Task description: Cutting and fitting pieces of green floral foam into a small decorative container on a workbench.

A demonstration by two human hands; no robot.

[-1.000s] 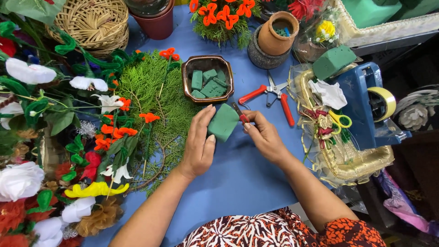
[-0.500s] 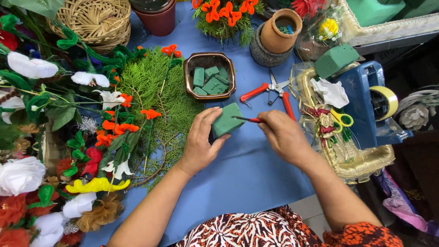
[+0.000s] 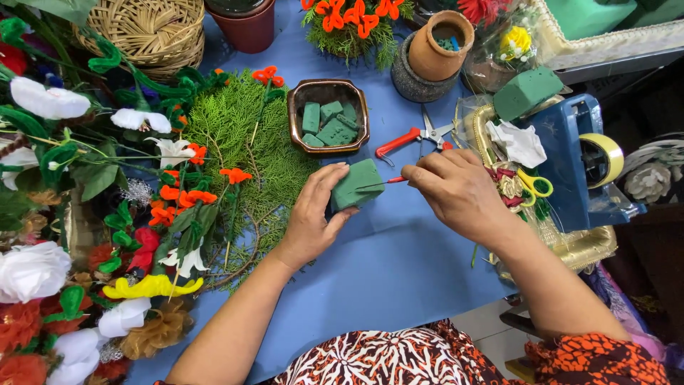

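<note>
Green floral foam block [image 3: 358,183] sits on the blue-covered table [image 3: 399,271], just below the brown rectangular dish [image 3: 328,116] that holds smaller green foam pieces [image 3: 326,123]. Largest around the block is the heap of artificial flowers and green fern sprigs [image 3: 235,142], spreading to its left. Above and far to the left of the block stands a woven wicker basket [image 3: 146,32]; to its right, beyond the right hand, a blue tape dispenser [image 3: 581,160] with a yellowish roll. Above and right of the block are a terracotta clay pot [image 3: 442,46] and red-handled pliers [image 3: 413,137]. The left hand [image 3: 313,221] clasps the block from its left side, the grip closed around the foam. The right hand [image 3: 459,192], just right of the block, has its grip pinched together on a thin red-handled blade [image 3: 381,183], whose tip rests on the block's top.
</note>
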